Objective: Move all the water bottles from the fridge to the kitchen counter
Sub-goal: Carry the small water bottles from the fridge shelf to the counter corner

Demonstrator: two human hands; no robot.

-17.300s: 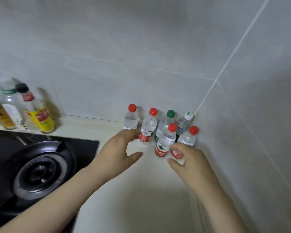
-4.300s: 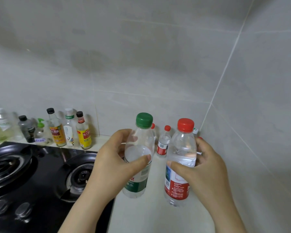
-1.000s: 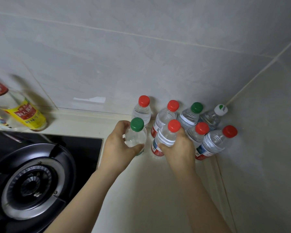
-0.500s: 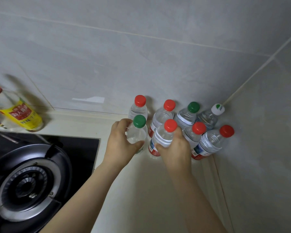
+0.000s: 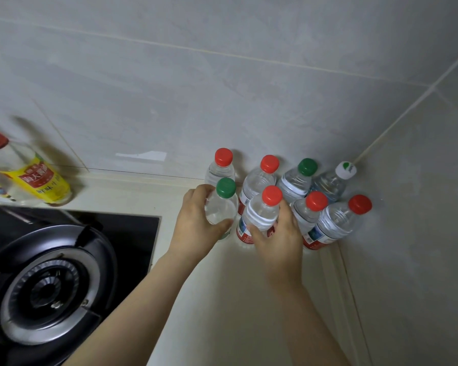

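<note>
Two bottles held upright on the bench in the tiled corner.
The left hand (image 5: 196,228) is wrapped around the green-capped bottle (image 5: 220,207); the right hand (image 5: 278,239) clasps the red-capped bottle (image 5: 261,215) just beside it at 3 o'clock. Six more bottles (image 5: 331,223) cluster from 12 to 3 o'clock; the gas burner (image 5: 50,283) lies at 8 o'clock.
</note>
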